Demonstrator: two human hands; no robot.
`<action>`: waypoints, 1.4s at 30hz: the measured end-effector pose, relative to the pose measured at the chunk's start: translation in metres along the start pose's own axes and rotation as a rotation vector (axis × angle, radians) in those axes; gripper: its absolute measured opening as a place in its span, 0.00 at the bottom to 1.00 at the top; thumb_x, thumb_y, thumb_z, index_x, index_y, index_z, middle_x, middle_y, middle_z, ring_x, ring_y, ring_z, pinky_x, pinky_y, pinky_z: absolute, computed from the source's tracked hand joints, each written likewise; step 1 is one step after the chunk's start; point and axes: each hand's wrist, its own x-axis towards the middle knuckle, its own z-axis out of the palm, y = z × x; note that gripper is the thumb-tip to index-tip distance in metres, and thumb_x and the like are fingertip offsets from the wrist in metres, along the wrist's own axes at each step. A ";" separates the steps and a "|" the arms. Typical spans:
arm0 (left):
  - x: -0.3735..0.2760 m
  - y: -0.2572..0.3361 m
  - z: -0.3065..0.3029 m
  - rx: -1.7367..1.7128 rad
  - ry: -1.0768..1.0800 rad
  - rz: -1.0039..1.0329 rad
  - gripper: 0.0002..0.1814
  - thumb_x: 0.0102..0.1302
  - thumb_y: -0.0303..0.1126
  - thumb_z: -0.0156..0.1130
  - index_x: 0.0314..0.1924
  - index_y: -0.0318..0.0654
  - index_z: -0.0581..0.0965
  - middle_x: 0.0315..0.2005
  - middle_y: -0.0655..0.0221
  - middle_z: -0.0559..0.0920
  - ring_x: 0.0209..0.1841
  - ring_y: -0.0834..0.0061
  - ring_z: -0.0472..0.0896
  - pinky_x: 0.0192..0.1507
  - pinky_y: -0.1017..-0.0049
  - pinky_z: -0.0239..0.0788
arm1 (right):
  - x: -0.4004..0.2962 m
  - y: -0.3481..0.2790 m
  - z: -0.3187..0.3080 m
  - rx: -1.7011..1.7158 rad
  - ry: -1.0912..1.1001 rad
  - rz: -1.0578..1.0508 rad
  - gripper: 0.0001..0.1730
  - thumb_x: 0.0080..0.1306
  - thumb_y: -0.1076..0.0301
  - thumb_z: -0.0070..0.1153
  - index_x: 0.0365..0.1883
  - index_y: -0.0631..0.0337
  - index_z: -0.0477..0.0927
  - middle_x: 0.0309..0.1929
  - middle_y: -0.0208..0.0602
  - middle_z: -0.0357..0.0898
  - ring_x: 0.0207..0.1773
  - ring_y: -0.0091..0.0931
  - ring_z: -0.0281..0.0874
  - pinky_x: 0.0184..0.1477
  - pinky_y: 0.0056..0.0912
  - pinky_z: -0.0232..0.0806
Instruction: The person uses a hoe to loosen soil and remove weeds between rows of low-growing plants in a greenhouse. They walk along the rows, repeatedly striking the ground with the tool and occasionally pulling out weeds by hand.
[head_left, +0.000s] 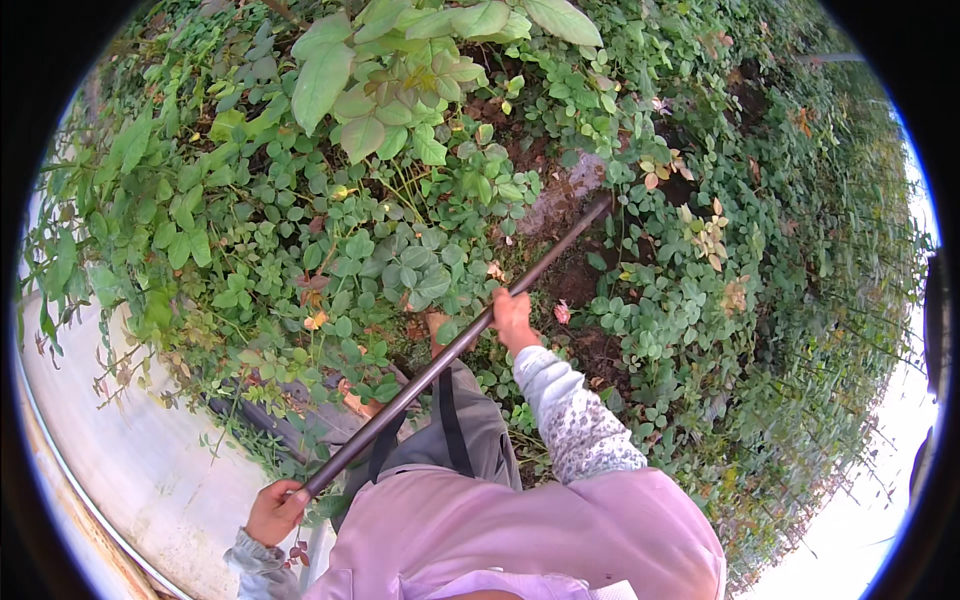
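Observation:
A long brown pole (420, 382) runs diagonally in front of my body, from the lower left up to the right. My left hand (276, 512) holds its lower end, near my hip. My right hand (513, 318) is closed around the pole further up, past its middle. The far end reaches down among leaves over dark soil (577, 281); whatever is fixed to that end is hidden by foliage. A pink flower (562, 312) lies or hangs just right of my right hand.
Dense rose bushes (712, 322) stand on the right, with more leafy plants (247, 195) on the left. A branch with broad leaves (405, 82) juts close at the top. A pale sheet-like surface (135, 442) borders the lower left.

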 end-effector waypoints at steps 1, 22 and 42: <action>0.017 0.013 0.029 0.090 -0.058 0.048 0.14 0.68 0.36 0.62 0.46 0.32 0.76 0.21 0.75 0.76 0.21 0.88 0.69 0.22 0.83 0.60 | 0.029 -0.019 -0.018 -0.016 0.046 -0.051 0.18 0.62 0.63 0.53 0.35 0.74 0.68 0.24 0.41 0.72 0.19 0.32 0.74 0.15 0.37 0.71; -0.136 -0.049 -0.131 0.093 0.363 -0.105 0.14 0.61 0.35 0.69 0.31 0.31 0.76 0.14 0.70 0.76 0.12 0.84 0.71 0.13 0.81 0.62 | -0.152 0.104 0.115 -0.100 -0.239 0.241 0.16 0.64 0.66 0.54 0.36 0.72 0.66 0.26 0.44 0.75 0.18 0.33 0.76 0.12 0.39 0.71; 0.033 0.041 0.097 0.586 -0.025 0.304 0.20 0.67 0.47 0.61 0.39 0.34 0.76 0.23 0.53 0.79 0.28 0.51 0.80 0.31 0.60 0.70 | 0.041 0.024 -0.014 -0.052 0.106 -0.012 0.19 0.67 0.62 0.47 0.39 0.74 0.66 0.24 0.49 0.76 0.23 0.36 0.78 0.28 0.39 0.70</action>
